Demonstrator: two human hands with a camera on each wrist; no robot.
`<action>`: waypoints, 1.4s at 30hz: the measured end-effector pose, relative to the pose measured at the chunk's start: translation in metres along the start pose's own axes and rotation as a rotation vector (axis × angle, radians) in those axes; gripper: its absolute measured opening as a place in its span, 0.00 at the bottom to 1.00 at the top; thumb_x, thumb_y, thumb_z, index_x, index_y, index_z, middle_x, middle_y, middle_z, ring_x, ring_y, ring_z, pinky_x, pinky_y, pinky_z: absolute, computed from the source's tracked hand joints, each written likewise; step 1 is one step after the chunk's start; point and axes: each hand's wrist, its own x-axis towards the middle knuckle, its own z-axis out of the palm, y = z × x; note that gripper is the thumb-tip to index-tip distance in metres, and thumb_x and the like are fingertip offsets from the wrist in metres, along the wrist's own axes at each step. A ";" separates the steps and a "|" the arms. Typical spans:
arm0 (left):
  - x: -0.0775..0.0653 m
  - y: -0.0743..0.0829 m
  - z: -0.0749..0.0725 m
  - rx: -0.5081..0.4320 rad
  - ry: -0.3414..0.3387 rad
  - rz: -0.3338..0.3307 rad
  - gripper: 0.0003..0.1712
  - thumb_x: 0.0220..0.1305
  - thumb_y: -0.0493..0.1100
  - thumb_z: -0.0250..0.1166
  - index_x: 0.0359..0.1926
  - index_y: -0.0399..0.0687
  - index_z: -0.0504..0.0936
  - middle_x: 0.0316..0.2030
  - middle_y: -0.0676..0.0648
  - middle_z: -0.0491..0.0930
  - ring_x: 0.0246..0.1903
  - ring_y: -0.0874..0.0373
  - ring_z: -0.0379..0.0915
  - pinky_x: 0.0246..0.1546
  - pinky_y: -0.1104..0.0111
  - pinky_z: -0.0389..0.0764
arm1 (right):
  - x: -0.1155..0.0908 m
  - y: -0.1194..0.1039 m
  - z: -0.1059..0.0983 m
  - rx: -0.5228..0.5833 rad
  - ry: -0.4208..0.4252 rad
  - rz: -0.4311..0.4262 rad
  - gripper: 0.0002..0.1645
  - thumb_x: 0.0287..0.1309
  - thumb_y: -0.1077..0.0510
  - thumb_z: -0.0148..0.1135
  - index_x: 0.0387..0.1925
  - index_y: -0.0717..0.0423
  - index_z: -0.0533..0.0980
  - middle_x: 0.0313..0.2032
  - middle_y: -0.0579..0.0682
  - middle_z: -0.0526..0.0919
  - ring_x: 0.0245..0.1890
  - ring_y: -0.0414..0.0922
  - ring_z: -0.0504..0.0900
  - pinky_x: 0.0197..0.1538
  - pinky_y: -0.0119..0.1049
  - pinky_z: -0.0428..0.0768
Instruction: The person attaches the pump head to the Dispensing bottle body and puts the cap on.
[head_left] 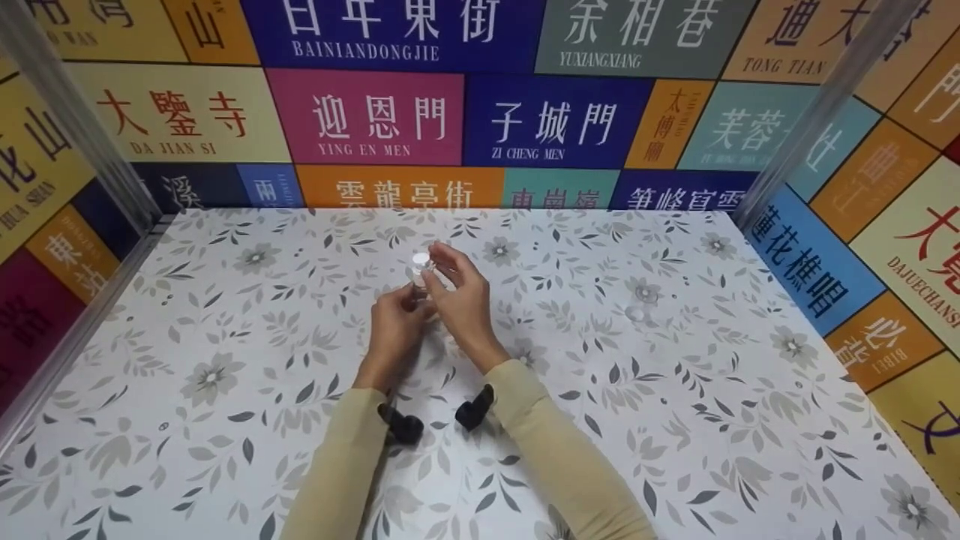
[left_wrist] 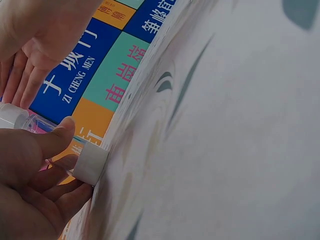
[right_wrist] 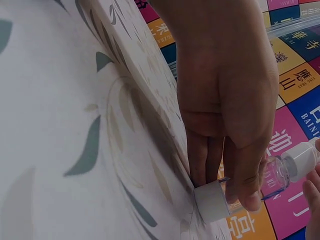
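A small clear bottle (right_wrist: 276, 176) with a white cap (head_left: 421, 259) stands between both hands near the table's far middle. Its other end is a white base (left_wrist: 91, 162), right at the tabletop in both wrist views. My left hand (head_left: 401, 326) grips the lower part, thumb on the clear wall just above the base and fingers round the far side. At the top, my right hand (head_left: 465, 300) has thumb and fingertips on either side of the white cap. Only its fingertips show at the right edge of the right wrist view.
On the flower-patterned table (head_left: 225, 450) lies a small clear round piece (head_left: 637, 313), to the right of the hands. Panels with lettering (head_left: 367, 116) rise behind the table and along both sides. A black wrist mount (head_left: 403, 426) sits at the left cuff.
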 end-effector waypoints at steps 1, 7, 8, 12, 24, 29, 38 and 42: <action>0.000 0.000 0.000 -0.007 -0.001 -0.002 0.13 0.63 0.36 0.67 0.49 0.44 0.86 0.45 0.43 0.88 0.44 0.53 0.83 0.46 0.62 0.80 | 0.000 0.000 0.000 0.001 -0.005 0.003 0.26 0.62 0.66 0.65 0.61 0.62 0.74 0.60 0.57 0.81 0.62 0.49 0.80 0.64 0.34 0.76; 0.000 -0.002 0.001 -0.052 -0.016 -0.010 0.17 0.63 0.35 0.66 0.53 0.45 0.85 0.47 0.43 0.87 0.48 0.54 0.83 0.50 0.61 0.81 | 0.000 0.004 0.000 -0.028 -0.031 0.019 0.25 0.62 0.65 0.65 0.61 0.61 0.75 0.58 0.57 0.82 0.62 0.48 0.80 0.64 0.33 0.76; 0.000 -0.002 0.001 -0.055 -0.014 -0.008 0.17 0.63 0.35 0.66 0.53 0.45 0.85 0.47 0.43 0.88 0.47 0.54 0.83 0.49 0.61 0.81 | 0.000 0.004 0.000 -0.029 -0.029 0.020 0.25 0.62 0.65 0.66 0.60 0.61 0.75 0.58 0.58 0.82 0.61 0.49 0.81 0.63 0.34 0.77; 0.000 -0.003 0.002 -0.050 0.007 0.018 0.15 0.62 0.35 0.68 0.51 0.44 0.86 0.43 0.41 0.88 0.43 0.53 0.83 0.46 0.62 0.81 | -0.002 0.004 0.000 -0.031 -0.016 0.020 0.24 0.61 0.65 0.66 0.59 0.62 0.76 0.55 0.59 0.83 0.58 0.50 0.82 0.62 0.35 0.78; 0.001 -0.003 0.001 -0.037 0.003 0.005 0.17 0.62 0.35 0.67 0.53 0.43 0.85 0.45 0.40 0.88 0.46 0.51 0.84 0.47 0.63 0.81 | -0.002 0.004 0.002 -0.050 -0.007 0.006 0.25 0.60 0.64 0.67 0.60 0.61 0.75 0.56 0.59 0.82 0.59 0.50 0.82 0.62 0.36 0.78; 0.001 -0.003 0.001 -0.029 0.020 0.034 0.12 0.63 0.35 0.66 0.47 0.42 0.87 0.42 0.41 0.88 0.39 0.54 0.81 0.40 0.68 0.78 | -0.002 0.004 0.001 -0.063 -0.012 0.030 0.25 0.61 0.64 0.66 0.60 0.58 0.76 0.55 0.57 0.83 0.57 0.49 0.83 0.61 0.34 0.79; 0.001 -0.004 0.001 -0.032 0.026 0.042 0.13 0.60 0.33 0.66 0.47 0.43 0.88 0.41 0.41 0.89 0.38 0.54 0.80 0.39 0.69 0.76 | -0.002 0.005 0.002 -0.063 0.000 0.000 0.26 0.59 0.62 0.70 0.59 0.60 0.76 0.56 0.57 0.83 0.57 0.49 0.82 0.62 0.38 0.79; 0.000 -0.003 0.000 -0.032 0.027 0.044 0.15 0.60 0.32 0.66 0.48 0.43 0.88 0.41 0.42 0.89 0.37 0.55 0.79 0.39 0.68 0.76 | -0.002 0.005 0.002 -0.050 0.000 -0.002 0.26 0.59 0.60 0.70 0.59 0.60 0.76 0.57 0.56 0.82 0.58 0.49 0.82 0.62 0.36 0.78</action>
